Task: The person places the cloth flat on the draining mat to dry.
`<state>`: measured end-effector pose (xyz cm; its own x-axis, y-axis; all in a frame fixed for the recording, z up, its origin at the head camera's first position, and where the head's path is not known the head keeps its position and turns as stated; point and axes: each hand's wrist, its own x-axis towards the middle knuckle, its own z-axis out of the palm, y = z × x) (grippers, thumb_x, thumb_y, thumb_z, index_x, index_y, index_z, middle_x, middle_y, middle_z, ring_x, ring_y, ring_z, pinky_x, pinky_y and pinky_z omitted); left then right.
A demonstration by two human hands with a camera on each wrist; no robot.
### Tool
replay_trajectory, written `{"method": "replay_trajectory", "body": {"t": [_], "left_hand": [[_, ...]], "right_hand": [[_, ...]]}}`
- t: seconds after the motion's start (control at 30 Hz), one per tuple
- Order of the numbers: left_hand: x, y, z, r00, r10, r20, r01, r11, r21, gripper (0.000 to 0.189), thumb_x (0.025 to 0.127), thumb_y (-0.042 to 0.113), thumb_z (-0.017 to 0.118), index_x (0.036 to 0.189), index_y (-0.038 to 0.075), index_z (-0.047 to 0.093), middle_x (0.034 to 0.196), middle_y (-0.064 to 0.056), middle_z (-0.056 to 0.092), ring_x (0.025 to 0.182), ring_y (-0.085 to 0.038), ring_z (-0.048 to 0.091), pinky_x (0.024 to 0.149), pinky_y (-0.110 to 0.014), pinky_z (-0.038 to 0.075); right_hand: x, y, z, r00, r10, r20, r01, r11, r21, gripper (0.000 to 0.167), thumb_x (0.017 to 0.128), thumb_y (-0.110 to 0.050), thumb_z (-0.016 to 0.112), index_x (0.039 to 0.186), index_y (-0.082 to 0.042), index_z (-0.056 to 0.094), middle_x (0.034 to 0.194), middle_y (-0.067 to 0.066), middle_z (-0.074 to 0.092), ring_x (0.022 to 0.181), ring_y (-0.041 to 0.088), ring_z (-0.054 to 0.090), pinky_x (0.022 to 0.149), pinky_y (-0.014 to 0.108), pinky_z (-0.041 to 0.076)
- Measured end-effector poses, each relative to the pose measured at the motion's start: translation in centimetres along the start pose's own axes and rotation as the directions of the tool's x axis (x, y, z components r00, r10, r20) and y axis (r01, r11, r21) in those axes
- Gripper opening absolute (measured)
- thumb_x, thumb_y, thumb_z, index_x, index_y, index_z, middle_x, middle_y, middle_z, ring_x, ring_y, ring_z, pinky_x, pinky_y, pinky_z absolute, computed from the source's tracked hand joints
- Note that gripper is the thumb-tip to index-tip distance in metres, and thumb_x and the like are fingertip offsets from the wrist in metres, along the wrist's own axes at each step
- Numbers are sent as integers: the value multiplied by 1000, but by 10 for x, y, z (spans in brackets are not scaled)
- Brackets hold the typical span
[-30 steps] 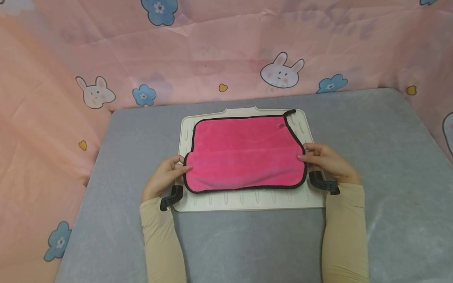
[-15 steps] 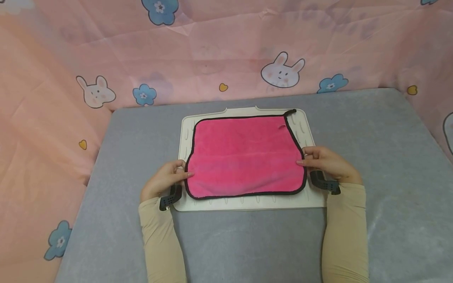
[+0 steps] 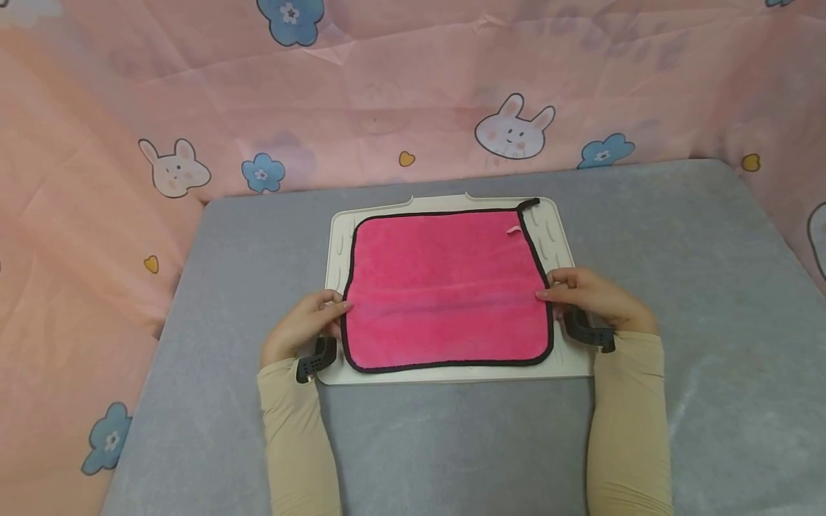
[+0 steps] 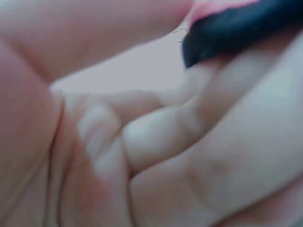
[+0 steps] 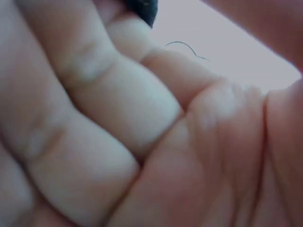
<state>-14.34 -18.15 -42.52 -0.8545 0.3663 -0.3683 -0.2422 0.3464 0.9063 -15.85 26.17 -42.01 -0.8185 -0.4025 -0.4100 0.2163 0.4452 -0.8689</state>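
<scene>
A pink towel [image 3: 445,265] with black edging lies spread over a cream ridged tray [image 3: 335,247], with a low crease running across its middle. My left hand [image 3: 306,319] pinches its left edge, thumb on top and fingers underneath. At the opposite edge my right hand [image 3: 594,294] pinches the cloth the same way. The left wrist view shows curled fingers [image 4: 161,137] below the black edging [image 4: 236,30]. In the right wrist view, bent fingers [image 5: 94,94] fill most of the picture, and a bit of black edging [image 5: 144,9] shows at the top.
The tray sits on a grey cloth-covered table [image 3: 464,444]. A black hanging loop [image 3: 529,204] sticks out from the towel's far right corner. Behind the table hangs a pink curtain [image 3: 387,86] with rabbits and flowers. Black wrist cameras [image 3: 316,360] sit at both wrists.
The towel's near edge has come down toward the front of the tray, and the cloth lies flatter. Both hands keep hold of the sides and have shifted slightly inward.
</scene>
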Motion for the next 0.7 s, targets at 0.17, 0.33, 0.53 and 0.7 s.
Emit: {"method": "replay_trajectory", "body": {"t": [0.17,0.33,0.53,0.7], "left_hand": [[13,3,11,987,-25,-160,24,1000,-6,22,98,19,51,91,-3,50,62,1,57,53,-8,58,57,-24,50],[24,5,20,939,-56,-340,58,998,-6,25,96,20,55,97,-5,55,62,2,54,48,-6,49,49,-22,44],[32,4,25,912,16,-409,25,995,95,31,94,13,56,116,-9,55,106,-23,65,87,-23,62,80,-32,47],[32,4,28,915,21,-404,8,998,68,34,95,12,54,124,-7,51,116,-26,60,103,-31,59,89,-39,45]], "right_hand": [[8,-5,4,995,47,-90,-45,998,33,29,97,-24,54,95,5,55,76,3,61,66,15,61,68,29,52],[14,-9,9,981,47,-190,-47,999,3,32,97,-25,54,96,7,54,69,2,54,61,13,53,59,26,48],[18,-12,15,948,8,-317,-40,995,-96,29,96,-20,54,97,9,53,57,-2,45,53,10,44,50,25,40],[21,-11,18,913,-11,-407,-26,996,-84,27,96,-16,53,98,11,53,60,-5,49,54,6,46,51,24,40]]}}
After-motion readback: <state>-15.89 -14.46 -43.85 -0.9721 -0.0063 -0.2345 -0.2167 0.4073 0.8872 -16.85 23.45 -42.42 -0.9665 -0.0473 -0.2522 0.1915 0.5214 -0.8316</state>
